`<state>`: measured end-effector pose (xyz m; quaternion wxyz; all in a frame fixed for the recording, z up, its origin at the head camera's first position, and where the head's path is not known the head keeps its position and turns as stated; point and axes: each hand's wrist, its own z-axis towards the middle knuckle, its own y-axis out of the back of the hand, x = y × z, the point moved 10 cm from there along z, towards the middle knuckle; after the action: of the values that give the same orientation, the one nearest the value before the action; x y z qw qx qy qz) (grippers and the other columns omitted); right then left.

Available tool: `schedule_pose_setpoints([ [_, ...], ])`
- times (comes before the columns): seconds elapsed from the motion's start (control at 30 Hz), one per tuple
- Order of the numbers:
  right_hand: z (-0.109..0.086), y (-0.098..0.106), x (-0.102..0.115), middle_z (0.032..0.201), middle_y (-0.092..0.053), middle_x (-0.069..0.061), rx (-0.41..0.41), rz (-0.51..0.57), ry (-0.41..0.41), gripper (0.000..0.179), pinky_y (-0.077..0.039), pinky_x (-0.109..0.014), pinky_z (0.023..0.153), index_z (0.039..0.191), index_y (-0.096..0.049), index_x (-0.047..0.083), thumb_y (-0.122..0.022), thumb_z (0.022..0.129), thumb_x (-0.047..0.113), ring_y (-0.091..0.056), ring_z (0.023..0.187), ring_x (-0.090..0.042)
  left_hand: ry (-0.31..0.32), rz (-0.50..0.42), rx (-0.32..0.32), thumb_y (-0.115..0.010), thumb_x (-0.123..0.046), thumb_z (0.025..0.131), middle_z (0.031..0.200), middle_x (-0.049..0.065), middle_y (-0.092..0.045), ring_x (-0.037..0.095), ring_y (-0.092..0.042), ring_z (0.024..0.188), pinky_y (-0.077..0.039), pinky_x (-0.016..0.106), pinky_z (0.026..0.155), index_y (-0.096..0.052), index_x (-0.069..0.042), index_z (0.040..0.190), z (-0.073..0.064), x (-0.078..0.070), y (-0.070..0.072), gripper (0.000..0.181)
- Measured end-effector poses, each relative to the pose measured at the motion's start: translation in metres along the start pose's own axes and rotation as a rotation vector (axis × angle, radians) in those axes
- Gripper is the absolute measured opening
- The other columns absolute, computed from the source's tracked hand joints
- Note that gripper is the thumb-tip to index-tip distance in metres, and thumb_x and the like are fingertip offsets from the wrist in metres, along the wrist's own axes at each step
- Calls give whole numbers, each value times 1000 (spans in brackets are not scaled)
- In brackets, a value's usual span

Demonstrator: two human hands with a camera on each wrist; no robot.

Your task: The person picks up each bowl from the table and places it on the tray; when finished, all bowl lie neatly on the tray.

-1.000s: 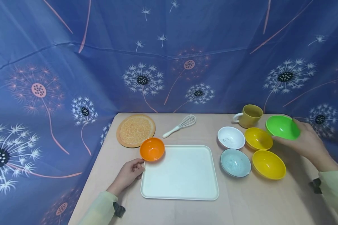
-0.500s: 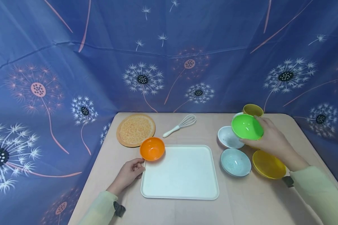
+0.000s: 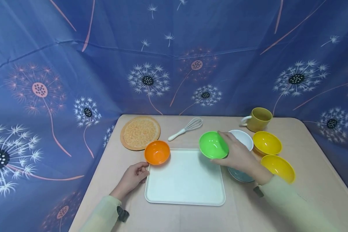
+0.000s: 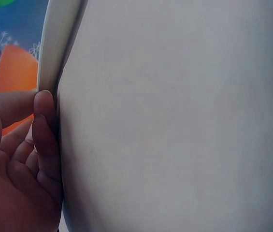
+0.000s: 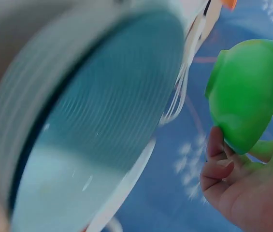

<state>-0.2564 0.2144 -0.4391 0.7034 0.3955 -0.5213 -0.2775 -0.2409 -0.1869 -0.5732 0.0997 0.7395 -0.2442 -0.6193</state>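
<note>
A green bowl (image 3: pixel 213 145) is held at its right side by my right hand (image 3: pixel 239 154), thumb and fingers spread round it. In the head view it overlaps the upper right corner of the white tray (image 3: pixel 185 180); the right wrist view shows its underside and foot ring (image 5: pixel 216 72). My left hand (image 3: pixel 131 177) grips the tray's left edge, fingertips curled at the rim (image 4: pixel 54 48) in the left wrist view. An orange bowl (image 3: pixel 157 152) sits on the tray's upper left corner, just beyond that hand.
Right of the tray stand a white bowl (image 3: pixel 243 138), a blue bowl (image 3: pixel 241 175) partly hidden by my right arm, and two yellow bowls (image 3: pixel 267 142). A mustard mug (image 3: pixel 259 119) is behind them. A whisk (image 3: pixel 186 129) and a round pizza-patterned board (image 3: pixel 140 133) lie at the back.
My right hand has carried the green bowl from the far right, past the mug and white bowl, leftward to the tray's corner. The left hand has stayed at the tray edge.
</note>
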Motion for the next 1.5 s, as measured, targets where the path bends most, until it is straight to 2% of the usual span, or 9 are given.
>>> schedule_pose_setpoints([
  [0.1, 2, -22, 24, 149, -48, -15, 14, -8, 67, 123, -49, -60, 98, 160, -37, 5, -95, 66, 58, -57, 124, -35, 0, -6, -3, -74, -9, 96, 86, 4, -63, 21, -61, 66, -51, 28, 61, -66, -7, 137, 0, 0, 1, 41],
  [0.23, -3, -58, 51, 149, -49, -11, 63, -26, 117, 123, -48, -57, 100, 160, -39, 7, -95, 63, 59, -55, 129, -33, 6, -11, -1, -74, -10, 96, 86, 5, -63, 21, -61, 66, -51, 28, 61, -66, -6, 137, 0, 1, 1, 42],
  [0.4, -14, -101, 80, 148, -51, -5, 160, 45, 129, 124, -47, -53, 104, 160, -39, 8, -96, 62, 58, -54, 131, -29, 13, -21, 6, -74, -10, 96, 87, 5, -64, 22, -61, 66, -52, 29, 61, -66, -7, 137, 0, 2, 0, 42],
  [0.6, -22, -137, 104, 148, -49, 0, 245, 86, 162, 123, -45, -46, 108, 161, -37, 10, -94, 64, 59, -53, 130, -21, 13, -31, 12, -74, -9, 96, 87, 5, -64, 21, -61, 67, -53, 29, 62, -65, -7, 137, 1, 2, 0, 42],
  [0.87, -24, -160, 130, 147, -49, 5, 275, 118, 198, 120, -46, -41, 106, 161, -37, 13, -92, 66, 62, -54, 126, -15, -11, -52, 25, -73, -7, 96, 87, 5, -63, 21, -61, 66, -53, 29, 61, -65, -4, 136, 2, 0, -2, 41],
  [1.07, -25, -171, 148, 148, -48, 5, 282, 139, 239, 119, -47, -41, 104, 160, -38, 14, -93, 65, 60, -53, 125, -14, -6, -59, 22, -73, -4, 96, 86, 5, -63, 21, -60, 66, -53, 28, 60, -65, -3, 136, 2, 0, 0, 41],
  [1.27, -24, -180, 162, 150, -48, 3, 275, 106, 291, 122, -47, -40, 104, 161, -37, 12, -92, 65, 63, -53, 126, -15, 5, -53, 31, -73, -5, 96, 89, 4, -63, 19, -59, 69, -52, 27, 60, -65, -4, 136, 2, 1, 0, 41],
  [1.5, -24, -187, 174, 153, -46, 0, 292, 79, 323, 123, -46, -40, 107, 163, -34, 12, -90, 67, 65, -52, 130, -18, -17, -12, 27, -73, -9, 97, 91, 3, -63, 18, -56, 76, -47, 25, 65, -68, -4, 133, 2, -2, 3, 37],
])
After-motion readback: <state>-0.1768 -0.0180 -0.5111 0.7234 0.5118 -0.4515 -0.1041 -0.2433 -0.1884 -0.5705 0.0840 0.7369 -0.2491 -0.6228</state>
